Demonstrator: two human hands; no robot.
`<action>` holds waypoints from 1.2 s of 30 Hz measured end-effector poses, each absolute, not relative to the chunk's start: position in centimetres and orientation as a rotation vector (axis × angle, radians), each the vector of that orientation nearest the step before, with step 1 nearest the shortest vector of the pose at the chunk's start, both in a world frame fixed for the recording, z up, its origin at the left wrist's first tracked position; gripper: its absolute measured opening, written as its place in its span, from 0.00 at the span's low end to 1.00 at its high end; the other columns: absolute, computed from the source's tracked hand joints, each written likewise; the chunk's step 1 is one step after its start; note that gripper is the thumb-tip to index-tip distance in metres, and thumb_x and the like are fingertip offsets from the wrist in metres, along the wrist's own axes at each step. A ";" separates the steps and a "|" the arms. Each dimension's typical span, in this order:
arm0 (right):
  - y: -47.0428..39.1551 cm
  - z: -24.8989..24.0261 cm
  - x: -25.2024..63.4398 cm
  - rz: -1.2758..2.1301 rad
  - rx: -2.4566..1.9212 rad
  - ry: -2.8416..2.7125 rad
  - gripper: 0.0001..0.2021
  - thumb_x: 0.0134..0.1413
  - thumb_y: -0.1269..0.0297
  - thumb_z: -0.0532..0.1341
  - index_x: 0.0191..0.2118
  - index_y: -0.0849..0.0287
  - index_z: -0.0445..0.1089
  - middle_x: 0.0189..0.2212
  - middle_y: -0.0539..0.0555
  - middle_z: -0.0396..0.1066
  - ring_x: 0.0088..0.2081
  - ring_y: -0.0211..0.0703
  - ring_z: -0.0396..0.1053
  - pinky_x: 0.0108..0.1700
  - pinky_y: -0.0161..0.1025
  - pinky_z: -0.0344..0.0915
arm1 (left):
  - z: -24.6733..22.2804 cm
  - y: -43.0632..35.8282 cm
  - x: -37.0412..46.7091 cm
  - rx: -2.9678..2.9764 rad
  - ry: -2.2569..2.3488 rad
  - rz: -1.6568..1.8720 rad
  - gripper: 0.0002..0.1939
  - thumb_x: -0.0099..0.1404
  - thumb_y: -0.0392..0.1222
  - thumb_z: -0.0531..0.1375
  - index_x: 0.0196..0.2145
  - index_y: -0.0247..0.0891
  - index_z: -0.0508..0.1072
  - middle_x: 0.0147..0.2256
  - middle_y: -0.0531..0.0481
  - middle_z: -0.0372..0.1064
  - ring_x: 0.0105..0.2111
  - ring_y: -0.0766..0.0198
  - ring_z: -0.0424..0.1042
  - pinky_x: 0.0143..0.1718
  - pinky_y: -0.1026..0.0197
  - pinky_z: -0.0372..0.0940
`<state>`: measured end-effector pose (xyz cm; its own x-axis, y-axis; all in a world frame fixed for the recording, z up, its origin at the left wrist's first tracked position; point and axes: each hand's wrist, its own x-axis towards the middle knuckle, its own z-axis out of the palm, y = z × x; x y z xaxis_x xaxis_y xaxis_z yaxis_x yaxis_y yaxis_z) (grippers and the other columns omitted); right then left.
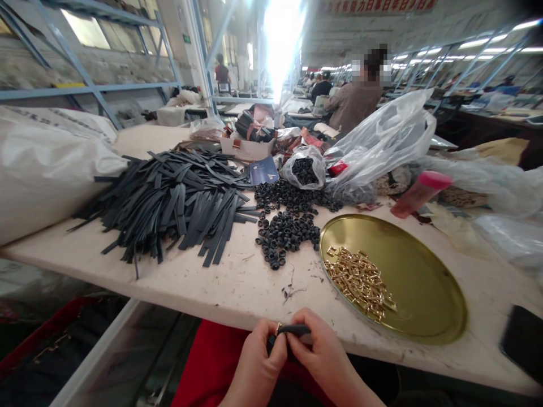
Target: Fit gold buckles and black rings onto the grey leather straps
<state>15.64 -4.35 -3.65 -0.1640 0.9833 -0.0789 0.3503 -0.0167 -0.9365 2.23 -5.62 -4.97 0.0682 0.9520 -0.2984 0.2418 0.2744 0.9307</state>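
Observation:
At the table's front edge my left hand (263,351) and my right hand (316,345) are close together, both closed on a dark strap (296,329). A small gold buckle (278,328) shows at the left fingertips, on or against the strap; my fingers hide part of it. Beyond my hands lies a heap of small black loops (286,234). To the right, a round gold tray (418,282) carries a pile of gold buckles (358,280). A large pile of black straps (169,198) spreads over the left of the table.
A white sack (46,169) stands at the left. Behind the loops are an open plastic bag (305,168) of more loops and a blue card (263,170). A pink-lidded jar (419,193) leans beyond the tray. A black phone-like object (524,339) lies far right. A person (354,104) sits farther back.

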 end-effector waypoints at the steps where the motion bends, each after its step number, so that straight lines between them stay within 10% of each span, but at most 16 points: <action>1: -4.2 -3.9 15.7 1.191 -1.436 -1.595 0.04 0.46 0.69 0.58 0.24 0.56 0.63 0.22 0.48 0.65 0.27 0.40 0.62 0.28 0.35 0.56 | -4.8 -5.4 2.3 1.220 1.447 0.766 0.09 0.57 0.44 0.51 0.24 0.38 0.61 0.20 0.57 0.58 0.22 0.68 0.57 0.24 0.66 0.52; 16: -0.7 -3.7 16.1 1.581 -1.376 -1.382 0.06 0.47 0.63 0.58 0.24 0.58 0.62 0.20 0.45 0.63 0.25 0.38 0.60 0.28 0.34 0.55 | -2.3 -1.1 0.4 1.425 1.400 0.452 0.10 0.56 0.45 0.55 0.22 0.37 0.61 0.21 0.58 0.59 0.24 0.68 0.57 0.24 0.67 0.50; 24: 1.6 -1.8 16.3 1.302 -1.311 -1.962 0.08 0.55 0.69 0.51 0.33 0.58 0.67 0.29 0.50 0.70 0.32 0.39 0.65 0.34 0.34 0.60 | -2.1 0.5 -0.7 1.412 1.344 0.561 0.14 0.57 0.40 0.54 0.43 0.40 0.64 0.26 0.57 0.65 0.27 0.66 0.63 0.29 0.66 0.54; 29: 7.6 -3.4 16.5 0.538 -1.573 -2.347 0.08 0.54 0.69 0.53 0.39 0.56 0.68 0.37 0.53 0.68 0.37 0.41 0.66 0.38 0.35 0.59 | -2.5 1.0 -0.9 1.398 1.346 0.563 0.10 0.61 0.40 0.47 0.32 0.37 0.66 0.20 0.58 0.58 0.23 0.67 0.60 0.26 0.66 0.53; 36: 9.4 -5.9 15.9 0.389 -1.686 -2.384 0.05 0.53 0.72 0.55 0.33 0.57 0.68 0.33 0.55 0.67 0.36 0.43 0.66 0.34 0.35 0.55 | -2.9 0.0 -0.8 1.281 1.385 0.620 0.07 0.55 0.34 0.48 0.30 0.38 0.64 0.18 0.60 0.56 0.20 0.69 0.57 0.23 0.68 0.51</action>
